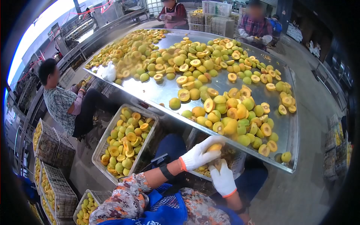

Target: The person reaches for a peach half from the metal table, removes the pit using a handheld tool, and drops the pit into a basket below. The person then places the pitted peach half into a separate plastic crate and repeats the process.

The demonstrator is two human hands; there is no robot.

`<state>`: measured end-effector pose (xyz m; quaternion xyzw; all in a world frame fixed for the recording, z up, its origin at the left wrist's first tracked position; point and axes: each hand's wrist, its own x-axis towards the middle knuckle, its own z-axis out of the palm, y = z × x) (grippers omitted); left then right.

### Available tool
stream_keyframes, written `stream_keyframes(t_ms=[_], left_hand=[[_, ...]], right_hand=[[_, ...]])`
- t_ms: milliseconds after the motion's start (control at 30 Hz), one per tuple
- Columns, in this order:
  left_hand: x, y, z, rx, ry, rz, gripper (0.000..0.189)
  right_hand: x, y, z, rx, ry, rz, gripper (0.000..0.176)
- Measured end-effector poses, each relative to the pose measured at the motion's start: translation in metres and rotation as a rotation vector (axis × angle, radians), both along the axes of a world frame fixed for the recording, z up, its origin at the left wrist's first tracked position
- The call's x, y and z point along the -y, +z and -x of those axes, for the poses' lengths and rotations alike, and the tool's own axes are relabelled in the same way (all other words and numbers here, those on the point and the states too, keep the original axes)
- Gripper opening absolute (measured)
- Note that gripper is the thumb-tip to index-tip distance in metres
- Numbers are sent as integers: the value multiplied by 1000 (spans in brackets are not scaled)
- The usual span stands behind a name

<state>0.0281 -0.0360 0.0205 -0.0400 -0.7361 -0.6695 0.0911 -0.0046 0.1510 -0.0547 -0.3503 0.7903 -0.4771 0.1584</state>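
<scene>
My left hand (202, 153), in a white glove with an orange cuff, is closed round a yellow fruit half (214, 147) above the table's front edge. Just below and to the right, my right hand (223, 179), gloved alike, has its fingertips pressed together on a brownish piece (217, 163) too small to make out. Both hands are over a crate (237, 165) between my knees, which holds small yellowish bits. Beyond them, halved yellow-green fruits (232, 112) are heaped on the metal table (150, 90).
A white crate (98, 152) of fruit halves stands left of my knees. Stacked crates (60, 150) line the far left. One person (62, 97) sits left of the table; two others (176, 15) (255, 28) are behind it. A white bag (108, 71) lies on the table's left edge.
</scene>
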Motion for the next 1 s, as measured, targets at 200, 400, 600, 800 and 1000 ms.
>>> stream_keyframes(t_ms=[200,400,600,800,1000], left_hand=[[-12,-11,-5,271,137,-99,27],[-6,-29,-3,-186,25,302,34],[-34,-26,2,71,337,194,31],[-24,-47,-1,-25,276,430,25],[-28,-63,-9,109,189,-136,21]], right_hand=[[7,31,-10,204,-89,40,33],[-3,47,-13,1000,-81,103,35],[-3,-21,-3,-82,-44,16,38],[-2,43,-15,1154,-100,83,25],[-5,54,-16,1255,4,117,12]])
